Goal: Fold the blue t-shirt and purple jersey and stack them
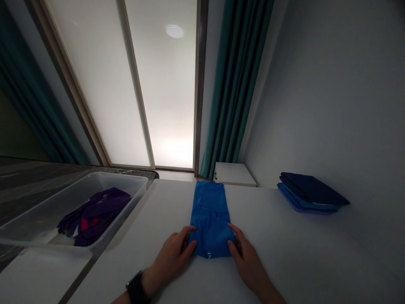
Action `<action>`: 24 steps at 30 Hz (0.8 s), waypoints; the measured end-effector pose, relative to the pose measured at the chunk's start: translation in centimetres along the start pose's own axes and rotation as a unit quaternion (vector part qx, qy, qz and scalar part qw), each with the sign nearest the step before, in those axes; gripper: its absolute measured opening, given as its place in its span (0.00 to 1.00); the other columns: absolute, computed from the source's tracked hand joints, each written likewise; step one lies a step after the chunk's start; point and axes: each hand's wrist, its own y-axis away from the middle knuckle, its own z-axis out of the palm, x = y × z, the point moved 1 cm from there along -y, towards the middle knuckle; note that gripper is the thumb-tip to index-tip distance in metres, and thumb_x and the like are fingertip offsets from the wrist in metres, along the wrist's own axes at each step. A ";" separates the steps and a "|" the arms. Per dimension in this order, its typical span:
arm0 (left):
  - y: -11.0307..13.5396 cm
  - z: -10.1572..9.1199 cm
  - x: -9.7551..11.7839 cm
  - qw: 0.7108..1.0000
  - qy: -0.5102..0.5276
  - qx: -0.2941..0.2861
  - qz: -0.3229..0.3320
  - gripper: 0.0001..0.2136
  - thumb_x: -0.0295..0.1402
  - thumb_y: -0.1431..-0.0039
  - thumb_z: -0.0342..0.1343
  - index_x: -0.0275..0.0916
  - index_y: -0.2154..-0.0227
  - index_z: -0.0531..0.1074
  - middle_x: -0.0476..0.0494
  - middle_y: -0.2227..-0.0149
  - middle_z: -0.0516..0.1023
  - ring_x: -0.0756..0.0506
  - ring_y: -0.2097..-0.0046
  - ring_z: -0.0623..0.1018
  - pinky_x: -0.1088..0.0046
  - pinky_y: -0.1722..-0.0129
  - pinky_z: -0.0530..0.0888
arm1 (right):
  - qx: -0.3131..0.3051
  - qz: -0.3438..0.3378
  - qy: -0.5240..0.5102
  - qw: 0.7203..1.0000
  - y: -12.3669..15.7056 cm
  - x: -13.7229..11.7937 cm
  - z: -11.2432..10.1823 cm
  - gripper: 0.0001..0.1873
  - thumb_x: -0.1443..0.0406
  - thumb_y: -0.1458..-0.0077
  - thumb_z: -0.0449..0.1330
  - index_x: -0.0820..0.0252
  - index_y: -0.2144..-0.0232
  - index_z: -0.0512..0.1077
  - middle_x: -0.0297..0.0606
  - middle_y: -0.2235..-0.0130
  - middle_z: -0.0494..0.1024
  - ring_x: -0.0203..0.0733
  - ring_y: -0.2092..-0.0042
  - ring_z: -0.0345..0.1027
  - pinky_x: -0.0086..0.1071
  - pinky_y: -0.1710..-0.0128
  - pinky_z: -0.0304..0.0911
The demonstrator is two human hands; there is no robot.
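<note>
A bright blue folded garment point(211, 217) lies in a long narrow strip on the white table, pointing away from me. A bit of white lettering shows at its near end. My left hand point(175, 251) grips the left edge near that end, thumb and index finger on the cloth. On the opposite edge, my right hand point(246, 257) holds the cloth in the same way, fingers curled. The lower fingers of both hands are partly hidden. A dark watch sits on my left wrist.
On the left stands a translucent plastic bin point(139, 185) with crumpled purple clothing point(101, 213) inside. A stack of folded blue and navy clothes point(311, 192) rests at the table's right side, near the wall. Beyond the white table point(152, 219) is a small white cabinet point(234, 173).
</note>
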 end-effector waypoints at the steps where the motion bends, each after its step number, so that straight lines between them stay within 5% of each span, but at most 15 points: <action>1: 0.0 0.0 0.1 1.000 0.004 -0.001 -0.001 0.18 0.44 0.35 0.48 0.40 0.48 0.67 0.47 0.70 0.73 0.44 0.68 0.72 0.70 0.67 0.65 | -0.002 -0.002 -0.009 1.000 0.0 0.1 0.0 0.29 0.51 0.37 0.44 0.52 0.37 0.58 0.43 0.54 0.75 0.51 0.50 0.68 0.42 0.52 0.65; 5: 0.0 0.1 0.5 0.999 0.028 -0.018 -0.016 0.19 0.42 0.38 0.52 0.39 0.48 0.66 0.47 0.69 0.73 0.46 0.70 0.70 0.72 0.69 0.65 | -0.005 0.004 -0.038 0.999 0.0 0.4 0.0 0.30 0.50 0.37 0.44 0.55 0.38 0.59 0.46 0.45 0.71 0.50 0.45 0.66 0.44 0.47 0.63; 12: 0.0 0.1 1.0 0.999 0.028 -0.036 -0.020 0.12 0.39 0.36 0.48 0.40 0.60 0.73 0.46 0.69 0.75 0.46 0.70 0.71 0.72 0.67 0.66 | 0.035 -0.045 -0.027 0.998 0.7 -0.2 -0.5 0.23 0.51 0.38 0.48 0.55 0.50 0.72 0.44 0.54 0.77 0.48 0.53 0.71 0.40 0.52 0.66; 24: -0.1 0.5 1.1 0.995 -0.095 -0.024 -0.030 0.10 0.35 0.39 0.48 0.43 0.62 0.75 0.48 0.75 0.76 0.44 0.69 0.74 0.68 0.61 0.66 | 0.060 -0.068 0.124 0.988 1.0 1.1 0.0 0.19 0.61 0.40 0.49 0.54 0.53 0.75 0.41 0.58 0.80 0.47 0.57 0.72 0.42 0.53 0.62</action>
